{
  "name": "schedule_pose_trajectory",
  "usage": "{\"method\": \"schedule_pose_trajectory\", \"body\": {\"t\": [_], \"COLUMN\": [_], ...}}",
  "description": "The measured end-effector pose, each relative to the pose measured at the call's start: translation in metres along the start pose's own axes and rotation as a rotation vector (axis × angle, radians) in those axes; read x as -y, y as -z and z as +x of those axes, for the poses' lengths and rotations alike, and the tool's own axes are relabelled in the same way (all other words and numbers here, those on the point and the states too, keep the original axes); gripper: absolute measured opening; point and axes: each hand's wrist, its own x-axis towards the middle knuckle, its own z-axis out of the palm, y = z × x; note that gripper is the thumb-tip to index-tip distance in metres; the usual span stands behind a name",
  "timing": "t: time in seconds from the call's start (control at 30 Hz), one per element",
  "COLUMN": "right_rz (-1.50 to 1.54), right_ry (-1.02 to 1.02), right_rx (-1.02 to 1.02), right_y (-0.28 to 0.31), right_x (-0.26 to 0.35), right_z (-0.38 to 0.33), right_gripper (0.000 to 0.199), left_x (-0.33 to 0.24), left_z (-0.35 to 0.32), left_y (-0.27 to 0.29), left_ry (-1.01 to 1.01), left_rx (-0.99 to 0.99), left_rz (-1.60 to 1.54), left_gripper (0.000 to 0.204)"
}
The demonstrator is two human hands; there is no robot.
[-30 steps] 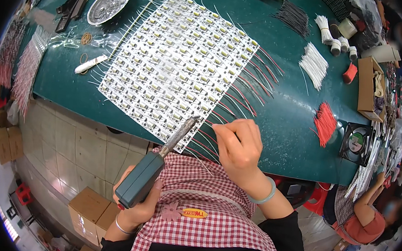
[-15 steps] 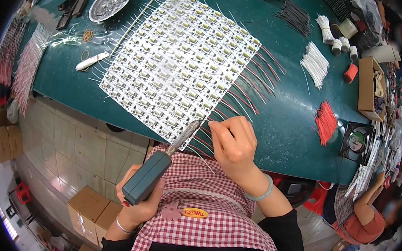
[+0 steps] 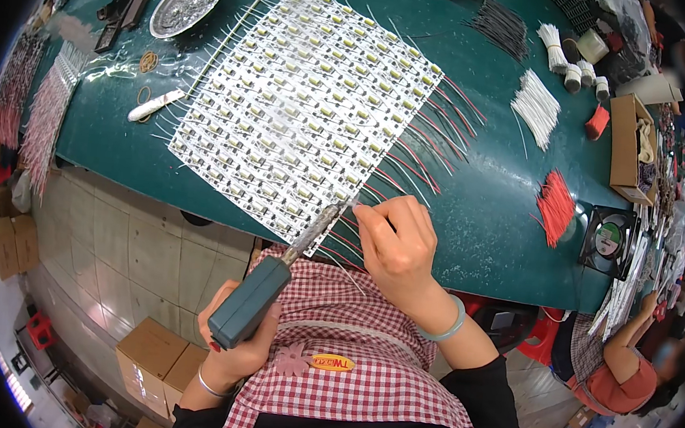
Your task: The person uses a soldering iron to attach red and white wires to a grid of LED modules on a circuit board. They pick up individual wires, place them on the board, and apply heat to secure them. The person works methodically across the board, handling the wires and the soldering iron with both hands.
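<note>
fingers of the left hand (image 3: 242, 350) wrap fully round the teal handle of a soldering iron (image 3: 271, 289), a closed grip low in the picture, just above the checked apron (image 3: 351, 394). the iron's long axis runs from that handle at lower left up to the right, and its metal tip points toward the near corner of the panel of small circuit boards (image 3: 307, 105), ending just beside the fingertips of the right hand (image 3: 392, 247). the right hand is pinched shut at that same spot; it seems to hold a thin wire against the panel edge, though the wire itself is too fine to make out surely.

the panel lies flat on the green table (image 3: 482, 202), tilted as a diamond, its near corner toward the person. red wires (image 3: 430, 140) already stick out along its right edge, from the far corner down almost to where the hands meet, and white wires fringe its left and far edges. judging from that, most of the right edge is wired and the work has reached the last boards at the near corner.

further out on the table lie a loose bundle of red wires (image 3: 556, 207), a bundle of white wires (image 3: 536, 107), a bundle of black wires (image 3: 501, 26) and a round metal dish (image 3: 186, 3).
</note>
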Motion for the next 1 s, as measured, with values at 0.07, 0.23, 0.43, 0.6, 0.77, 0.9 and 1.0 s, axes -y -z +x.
{"method": "schedule_pose_trajectory", "body": {"t": [0.07, 0.23, 0.43, 0.6, 0.77, 0.9, 1.0], "right_rz": [0.004, 0.002, 0.007, 0.088, -0.072, -0.157, -0.151], "right_ry": [0.001, -0.003, -0.012, -0.042, -0.074, -0.157, -0.194], "right_rx": [0.002, 0.009, 0.027, 0.044, -0.075, -0.023, 0.071], "right_y": [-0.001, 0.001, 0.004, 0.018, 0.059, 0.061, 0.052], "right_x": [0.000, 0.000, 0.002, 0.001, -0.054, -0.090, -0.090], "right_z": [0.000, 0.000, 0.002, 0.011, 0.057, 0.079, 0.085], "right_gripper": [0.018, 0.016, 0.012, 0.015, 0.008, 0.006, 0.007], "left_x": [0.002, 0.002, -0.003, -0.007, -0.010, -0.008, -0.008], "left_z": [-0.004, -0.006, -0.002, -0.002, -0.002, -0.001, 0.002], "left_y": [0.000, 0.002, 0.006, 0.001, -0.002, -0.003, -0.003], "left_ry": [0.009, 0.050, 0.052, 0.113, 0.191, 0.173, 0.159], "left_rx": [-0.021, -0.066, -0.020, -0.055, -0.094, -0.103, -0.104], "left_rz": [-0.018, -0.048, 0.000, -0.059, -0.129, -0.138, -0.126], "left_gripper": [0.022, 0.024, 0.026, 0.027, 0.024, 0.024, 0.025]}}
